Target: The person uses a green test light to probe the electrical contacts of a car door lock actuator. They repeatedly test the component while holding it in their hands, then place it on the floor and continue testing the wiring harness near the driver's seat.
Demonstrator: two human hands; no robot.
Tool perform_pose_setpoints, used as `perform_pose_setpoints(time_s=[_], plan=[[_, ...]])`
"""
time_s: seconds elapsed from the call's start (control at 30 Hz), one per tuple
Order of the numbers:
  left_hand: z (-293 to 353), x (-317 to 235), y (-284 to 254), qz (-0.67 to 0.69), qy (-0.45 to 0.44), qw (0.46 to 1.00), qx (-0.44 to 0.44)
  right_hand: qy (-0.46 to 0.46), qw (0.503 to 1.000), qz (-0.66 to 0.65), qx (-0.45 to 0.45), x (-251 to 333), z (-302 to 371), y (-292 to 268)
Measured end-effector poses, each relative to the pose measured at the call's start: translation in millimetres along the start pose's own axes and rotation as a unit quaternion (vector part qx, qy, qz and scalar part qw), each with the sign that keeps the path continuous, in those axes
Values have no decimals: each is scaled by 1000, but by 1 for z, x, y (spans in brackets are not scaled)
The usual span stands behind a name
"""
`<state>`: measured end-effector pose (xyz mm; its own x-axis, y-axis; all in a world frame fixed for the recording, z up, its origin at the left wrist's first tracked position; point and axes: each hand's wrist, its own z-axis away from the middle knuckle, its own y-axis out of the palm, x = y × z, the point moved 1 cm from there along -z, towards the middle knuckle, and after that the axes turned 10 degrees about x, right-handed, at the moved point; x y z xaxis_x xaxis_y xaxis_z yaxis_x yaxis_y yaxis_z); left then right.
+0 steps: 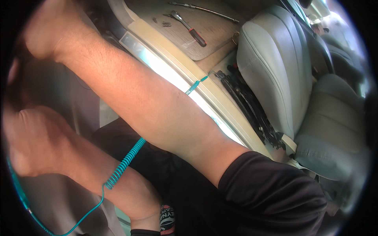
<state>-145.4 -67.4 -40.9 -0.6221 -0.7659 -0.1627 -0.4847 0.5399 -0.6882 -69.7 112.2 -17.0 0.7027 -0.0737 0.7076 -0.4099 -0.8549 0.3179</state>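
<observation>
Both my arms reach to the left edge of the head view. My right hand (47,31) is at the upper left and my left hand (29,141) lower down; the fingers of both are cut off or lost in the dark rim. A teal slim tube (20,192), which looks like a test-light handle, hangs just below my left hand; whether that hand holds it cannot be told. From its end a thin cord loops to a teal coiled cord (126,163) lying over my left forearm. The cord passes behind my right forearm and reaches the seat rail (242,100).
On the floor mat (212,23) lie a ratchet (189,28) with a red and black handle, a long metal rod (202,9) and several small screws (166,24). A beige door sill (173,49) runs beside a grey car seat (275,59).
</observation>
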Motion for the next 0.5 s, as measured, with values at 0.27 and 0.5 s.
perform_pose_setpoints(time_s=[0.27,0.5], plan=[[4,-164,-59,415,-279,859,-110,-19,997,80,9,-7,-22,-12],[0,-143,-53,591,-158,767,-193,48,994,-83,54,14,-31,12]])
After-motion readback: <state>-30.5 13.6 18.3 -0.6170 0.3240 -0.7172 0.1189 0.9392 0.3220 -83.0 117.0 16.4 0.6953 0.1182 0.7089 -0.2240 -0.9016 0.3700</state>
